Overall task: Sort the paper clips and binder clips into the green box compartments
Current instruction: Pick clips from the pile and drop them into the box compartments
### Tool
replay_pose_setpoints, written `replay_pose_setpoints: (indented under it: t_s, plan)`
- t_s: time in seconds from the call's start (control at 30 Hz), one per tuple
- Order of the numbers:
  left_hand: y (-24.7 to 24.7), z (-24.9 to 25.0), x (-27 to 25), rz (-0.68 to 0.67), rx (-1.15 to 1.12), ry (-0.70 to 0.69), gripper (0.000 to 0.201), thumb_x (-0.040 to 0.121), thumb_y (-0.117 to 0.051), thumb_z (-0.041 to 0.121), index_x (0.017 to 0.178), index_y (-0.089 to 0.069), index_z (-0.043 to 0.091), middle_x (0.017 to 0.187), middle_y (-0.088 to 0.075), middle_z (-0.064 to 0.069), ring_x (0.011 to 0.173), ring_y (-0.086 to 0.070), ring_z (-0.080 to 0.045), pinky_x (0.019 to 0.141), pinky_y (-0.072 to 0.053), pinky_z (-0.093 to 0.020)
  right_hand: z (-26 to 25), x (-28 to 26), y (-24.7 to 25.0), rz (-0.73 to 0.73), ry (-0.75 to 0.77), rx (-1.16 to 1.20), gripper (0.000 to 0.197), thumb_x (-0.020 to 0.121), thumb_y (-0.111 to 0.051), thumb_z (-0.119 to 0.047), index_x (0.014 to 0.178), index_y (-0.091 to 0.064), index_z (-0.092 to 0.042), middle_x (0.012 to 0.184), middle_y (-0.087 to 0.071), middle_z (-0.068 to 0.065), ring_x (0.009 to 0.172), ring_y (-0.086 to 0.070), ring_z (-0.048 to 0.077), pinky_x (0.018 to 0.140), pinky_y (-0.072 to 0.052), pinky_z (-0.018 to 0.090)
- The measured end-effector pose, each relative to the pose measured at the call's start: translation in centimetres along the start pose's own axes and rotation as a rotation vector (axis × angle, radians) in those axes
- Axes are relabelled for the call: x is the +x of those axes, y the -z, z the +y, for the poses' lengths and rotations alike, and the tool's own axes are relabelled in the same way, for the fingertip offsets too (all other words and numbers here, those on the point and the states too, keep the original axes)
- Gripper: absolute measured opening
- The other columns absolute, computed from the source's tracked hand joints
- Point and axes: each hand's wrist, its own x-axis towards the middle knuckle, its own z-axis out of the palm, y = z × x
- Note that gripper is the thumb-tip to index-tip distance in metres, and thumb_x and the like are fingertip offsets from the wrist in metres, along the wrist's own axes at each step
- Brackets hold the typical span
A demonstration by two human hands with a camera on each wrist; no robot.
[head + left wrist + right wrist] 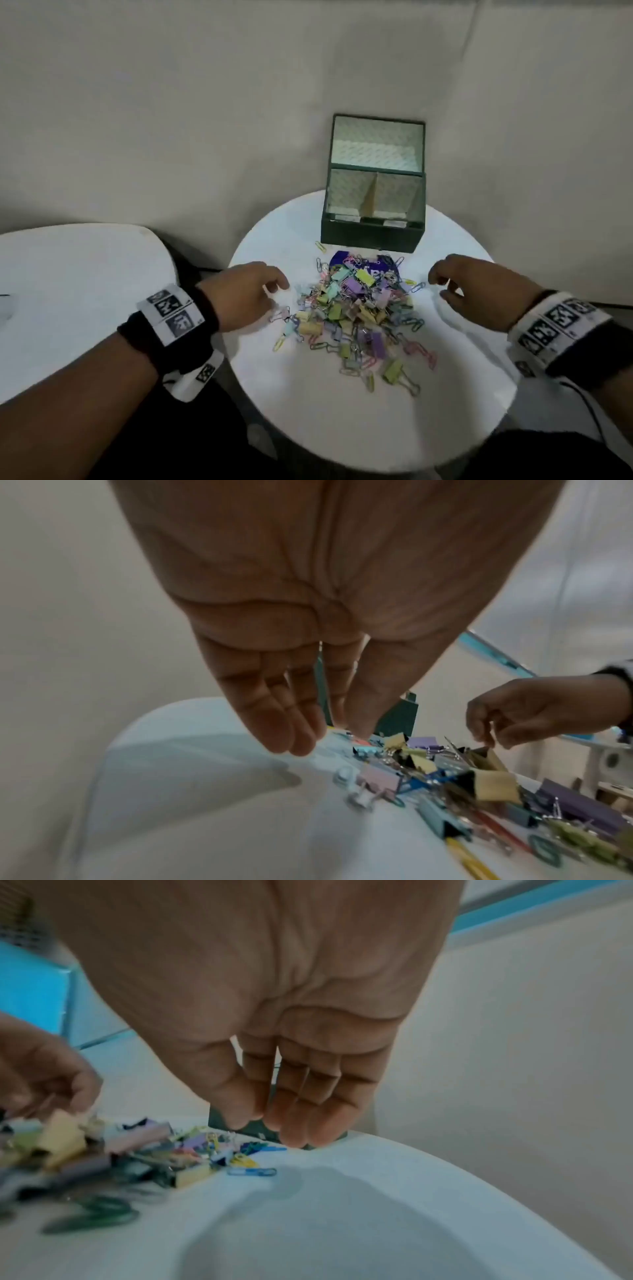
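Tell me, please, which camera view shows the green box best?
The head view: the green box shows whole, lid up, with both compartments visible. The left wrist view shows only slivers behind the left hand; the right wrist view only a dark strip behind the right hand.

Perhaps home: cushioned beige backrest (205, 120), round table (342, 428).
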Motion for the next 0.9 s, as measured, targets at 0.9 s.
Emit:
replay_pose_setpoints:
  t_s: [0.9]
  plan:
    - [-1.5, 3.2, 7.2, 0.171, 0.291, -0.178, 0.02, 0.094, -0.058, 0.022, 0.109, -0.071, 0.023, 0.105, -0.061, 0.005, 0.094, -0.059, -0.016, 0.088, -0.05, -0.032, -2.4, 2.0, -2.7, 0.341, -0.173, 0.106, 0.017, 0.085, -0.058, -0.017, 0.07, -0.052, -0.022, 0.075, -0.063, -0.005, 0.073, -0.06, 0.017, 0.067, -0.052, 0.03]
